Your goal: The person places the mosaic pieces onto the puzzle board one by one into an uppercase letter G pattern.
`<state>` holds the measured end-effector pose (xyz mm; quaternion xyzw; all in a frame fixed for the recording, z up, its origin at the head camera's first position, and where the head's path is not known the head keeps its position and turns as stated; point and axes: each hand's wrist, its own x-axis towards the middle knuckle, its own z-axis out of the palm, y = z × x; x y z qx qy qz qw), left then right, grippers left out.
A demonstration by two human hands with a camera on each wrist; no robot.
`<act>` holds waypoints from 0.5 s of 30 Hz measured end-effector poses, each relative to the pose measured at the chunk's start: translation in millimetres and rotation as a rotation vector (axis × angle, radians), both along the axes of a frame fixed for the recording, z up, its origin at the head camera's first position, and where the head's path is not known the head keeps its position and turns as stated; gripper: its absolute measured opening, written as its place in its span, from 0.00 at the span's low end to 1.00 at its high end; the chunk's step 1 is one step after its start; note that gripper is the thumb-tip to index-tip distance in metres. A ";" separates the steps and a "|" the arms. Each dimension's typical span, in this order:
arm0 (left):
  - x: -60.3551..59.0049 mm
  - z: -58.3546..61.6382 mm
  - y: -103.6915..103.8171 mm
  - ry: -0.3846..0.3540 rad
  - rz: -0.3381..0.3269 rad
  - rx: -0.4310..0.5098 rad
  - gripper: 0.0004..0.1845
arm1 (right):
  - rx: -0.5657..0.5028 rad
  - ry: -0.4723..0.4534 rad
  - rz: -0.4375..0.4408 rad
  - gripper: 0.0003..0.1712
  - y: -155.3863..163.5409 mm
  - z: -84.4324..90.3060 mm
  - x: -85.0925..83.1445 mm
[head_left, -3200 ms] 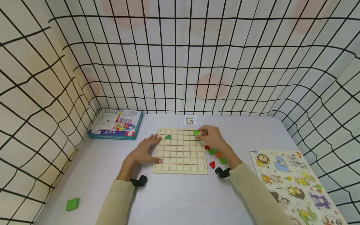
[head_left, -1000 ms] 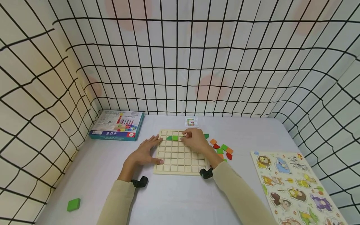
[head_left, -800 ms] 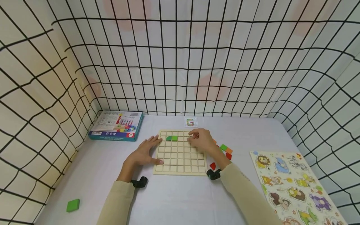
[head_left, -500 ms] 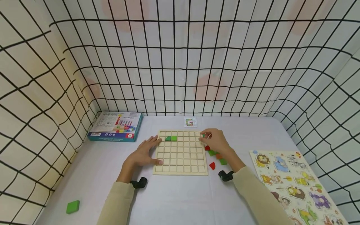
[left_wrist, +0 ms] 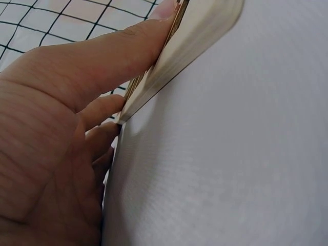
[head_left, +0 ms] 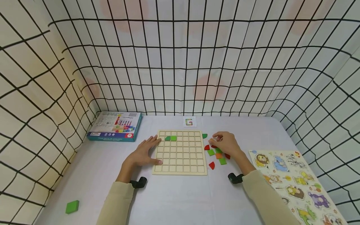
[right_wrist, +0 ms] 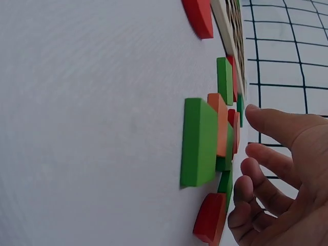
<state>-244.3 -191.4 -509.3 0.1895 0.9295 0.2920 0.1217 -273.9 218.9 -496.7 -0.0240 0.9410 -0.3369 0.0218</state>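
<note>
While the left hand (head_left: 142, 153) braces the left edge of the gridded wooden board (head_left: 187, 154), thumb by the near-left corner and fingers spread toward the far-left one, the right hand (head_left: 227, 144) hovers at the loose pieces off the right edge. Right-wrist view: thumb and fingertips apart, nothing visible between them. Board sits mid-desk, toward the desk's far edge. Second row from the board's far edge, near its far-left corner: dark-green quarter-circle (head_left: 167, 138), light-green square (head_left: 173, 138), side by side.

Loose: dark-green rounded piece (head_left: 204, 136) and red quarter-circle (head_left: 207, 147), both just beside the board's right edge; orange square (head_left: 219, 156) crowded among green ones; red wedge (head_left: 212, 165) off the near-right corner.

Judgement on technique: pinch a piece by two opposite sides, not across its face. Where pieces crowd, drag one clear before lifting, lest neighbours scatter. Turn a quarter-circle's square corner to suit the cell while in the air; set one side against the ridge, then press flat. Light left-thumb pressure should suffice to stop the board sliding.
</note>
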 end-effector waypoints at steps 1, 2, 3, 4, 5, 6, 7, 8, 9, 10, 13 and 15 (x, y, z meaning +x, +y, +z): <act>-0.2 -1.4 0.2 0.000 -0.001 0.001 0.59 | 0.005 -0.005 -0.003 0.26 1.2 -0.5 0.2; -0.2 -2.5 0.4 0.000 -0.002 0.002 0.59 | 0.010 -0.009 -0.003 0.27 2.1 -0.6 0.3; 0.0 -3.8 0.7 0.001 -0.002 0.002 0.59 | 0.015 -0.015 -0.004 0.28 2.5 -0.5 0.5; 0.1 -4.8 1.0 0.000 -0.002 0.004 0.59 | 0.019 -0.021 -0.003 0.28 2.7 -0.2 0.7; 0.4 -5.5 1.3 0.000 -0.002 0.003 0.59 | 0.021 -0.027 -0.004 0.28 2.6 0.4 1.6; 0.7 -6.0 1.3 0.001 -0.002 0.001 0.59 | 0.020 -0.034 -0.004 0.28 2.2 1.0 2.3; 0.8 -6.1 1.1 0.005 -0.003 0.000 0.59 | 0.022 -0.039 -0.004 0.28 1.7 1.4 2.5; 0.9 -5.5 1.1 0.005 -0.002 -0.001 0.59 | 0.023 -0.041 -0.003 0.27 1.3 1.5 2.4; 0.8 -5.0 0.9 0.006 -0.002 -0.003 0.59 | 0.023 -0.043 -0.001 0.27 1.0 1.5 2.2; 0.5 -4.1 0.8 0.006 -0.004 -0.006 0.59 | 0.024 -0.044 -0.001 0.26 1.1 1.1 1.9; -0.3 -1.7 -0.1 0.009 -0.009 -0.014 0.59 | 0.029 -0.043 -0.004 0.21 0.7 -0.6 0.6; -0.7 -0.3 -0.5 0.010 -0.011 -0.017 0.58 | 0.028 -0.043 -0.006 0.19 0.5 -1.1 0.6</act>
